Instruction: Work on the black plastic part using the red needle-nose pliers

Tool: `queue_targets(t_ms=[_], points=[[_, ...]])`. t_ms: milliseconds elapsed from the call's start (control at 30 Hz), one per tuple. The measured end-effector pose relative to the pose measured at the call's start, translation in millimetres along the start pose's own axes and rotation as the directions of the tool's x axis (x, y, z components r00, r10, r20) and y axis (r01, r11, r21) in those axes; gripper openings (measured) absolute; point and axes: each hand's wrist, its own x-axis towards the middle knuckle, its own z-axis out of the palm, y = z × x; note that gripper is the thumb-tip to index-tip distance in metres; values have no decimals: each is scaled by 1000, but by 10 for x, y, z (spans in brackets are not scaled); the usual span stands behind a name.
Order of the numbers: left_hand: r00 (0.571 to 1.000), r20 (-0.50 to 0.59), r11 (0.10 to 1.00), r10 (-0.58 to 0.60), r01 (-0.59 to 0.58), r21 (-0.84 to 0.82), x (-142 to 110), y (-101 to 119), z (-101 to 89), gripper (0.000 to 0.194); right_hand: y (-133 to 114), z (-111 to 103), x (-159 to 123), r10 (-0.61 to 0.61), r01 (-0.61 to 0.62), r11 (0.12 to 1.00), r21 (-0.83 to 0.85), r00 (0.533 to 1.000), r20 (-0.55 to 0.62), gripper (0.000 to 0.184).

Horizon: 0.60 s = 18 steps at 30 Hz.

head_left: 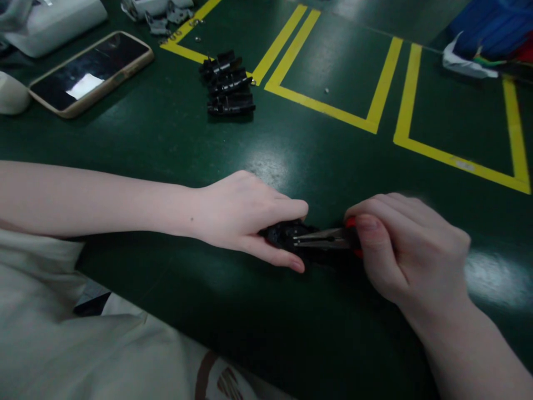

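Observation:
My left hand [250,216] is closed on a small black plastic part [283,234], pressing it against the green tabletop, with the thumb along its near side and the fingers over its far side. In my right hand [412,250] is a pair of needle-nose pliers [325,239] with red on the handles. Their metal jaws point left and reach the black part; whether they grip anything there is too small to tell. Much of the black part is covered by my left hand.
Several black curved parts [231,104] lie in a row farther back. A phone [94,72] in a tan case is at the far left, near white and grey pieces [58,28]. Yellow tape [325,105] marks boxes on the table [166,144]. Something blue [491,28] stands back right.

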Motion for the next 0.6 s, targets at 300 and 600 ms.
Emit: queue_targets(t_ms=[300, 600], points=[[1000, -23, 1000, 0, 1, 20, -6, -7, 10, 41, 13, 1, -22, -3, 3, 1000, -28, 1000, 1, 35], [1000, -20, 999, 4, -3, 54, -9, -2, 13, 41, -13, 12, -16, -3, 3, 1000, 16, 1000, 7, 30]])
